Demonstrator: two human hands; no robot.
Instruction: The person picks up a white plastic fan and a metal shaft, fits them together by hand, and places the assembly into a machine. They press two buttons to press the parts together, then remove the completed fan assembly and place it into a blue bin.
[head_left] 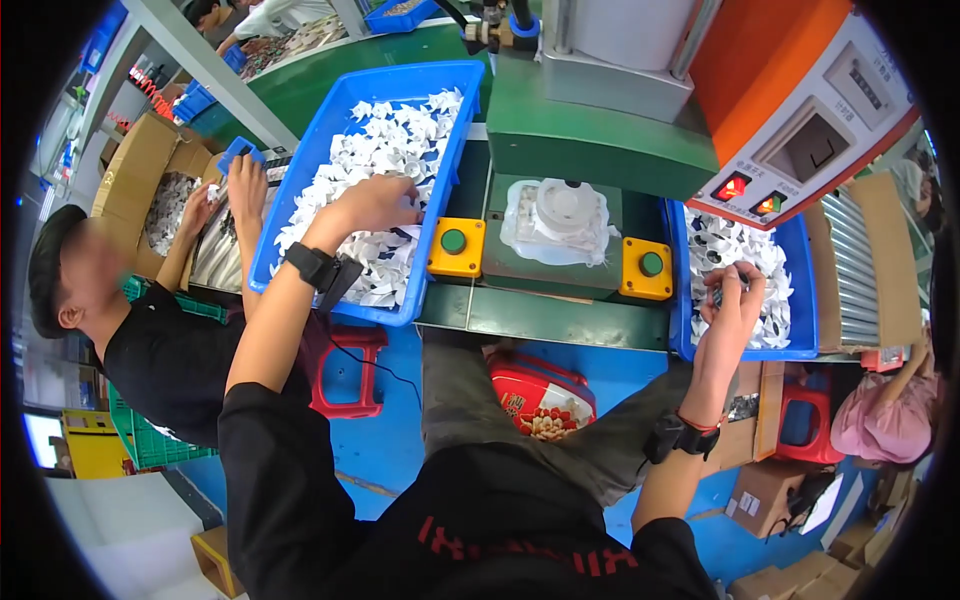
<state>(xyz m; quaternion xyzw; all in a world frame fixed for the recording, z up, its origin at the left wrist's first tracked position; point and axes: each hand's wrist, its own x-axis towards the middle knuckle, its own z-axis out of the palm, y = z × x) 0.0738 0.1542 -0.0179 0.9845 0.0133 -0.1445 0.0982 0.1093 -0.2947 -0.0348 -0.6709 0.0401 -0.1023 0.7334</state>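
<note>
My left hand (pixel 375 208) is over the left blue tray (pixel 462 120), its fingers curled together and pointing right; whatever they hold is hidden. White, pointed, thin pieces (pixel 375 150) lie heaped in that tray. At the right blue tray (pixel 806 290), my right hand (pixel 735 300) has thumb and fingers closed around something small and dark that I cannot make out, just above more white pieces (pixel 770 310). Between the trays, a round whitish fixture (pixel 570 208) sits on the green press bed, with clear plastic film (pixel 520 235) around its base.
Yellow boxes with green buttons, one left (pixel 456 246) and one right (pixel 647 268), flank the press bed. The green press head (pixel 600 140) overhangs the fixture. An orange-and-white control box (pixel 800 120) juts in at upper right. A co-worker (pixel 150 340) sits at left.
</note>
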